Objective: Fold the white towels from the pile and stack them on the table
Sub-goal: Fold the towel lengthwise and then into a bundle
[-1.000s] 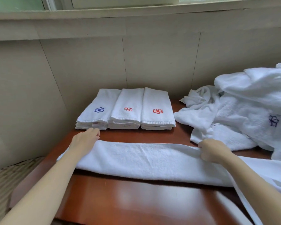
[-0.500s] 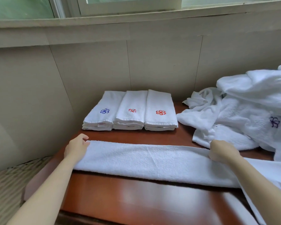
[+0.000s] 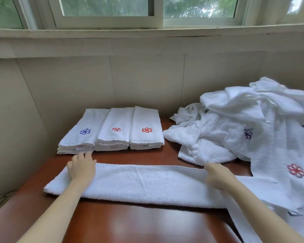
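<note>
Head view: the left hand [image 3: 82, 166] lies palm down on the left end of a long white towel [image 3: 147, 183], fingers straight and relaxed, their tips reaching over the towel's far edge toward the folded stacks. The right hand [image 3: 218, 176] rests on the same towel further right, at its far edge; it is blurred, so I cannot tell whether its fingers pinch the cloth or only press it. The towel is folded into a narrow band that lies across the reddish-brown worktop [image 3: 139, 223] from left to right, with its right end running under the loose pile [image 3: 244, 120] of white towels heaped on the right side. Beyond the left hand, three folded stacks sit side by side and touching against the far wall: the left stack [image 3: 81, 135] shows a blue flower mark, the middle stack [image 3: 114, 132] and the right stack [image 3: 146, 130] each a red one. Above the wall is a window [image 3: 105, 7].
</note>
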